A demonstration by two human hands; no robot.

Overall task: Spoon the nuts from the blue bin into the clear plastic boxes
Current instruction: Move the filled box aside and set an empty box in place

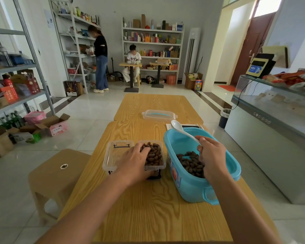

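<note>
We hold the white spoon (184,132) in our right hand (212,155), fingers curled around the end of its handle, with the bowl lifted up and empty above the far rim of the blue bin (201,185). Our left hand (135,162) lies with relaxed fingers over the near clear box (152,155), touching the nuts (153,154) that already fill it; its hinged lid (115,152) is open to the left. The remaining nuts (192,163) sit low in the near part of the bin, so we should dip the spoon deep and keep the box steady. We think this box is almost full. Everything stands on a wooden table (148,213); a closed clear box (158,115) waits farther away. Around us are a stool (58,171), shelves (152,43) and a glass counter (275,110).
</note>
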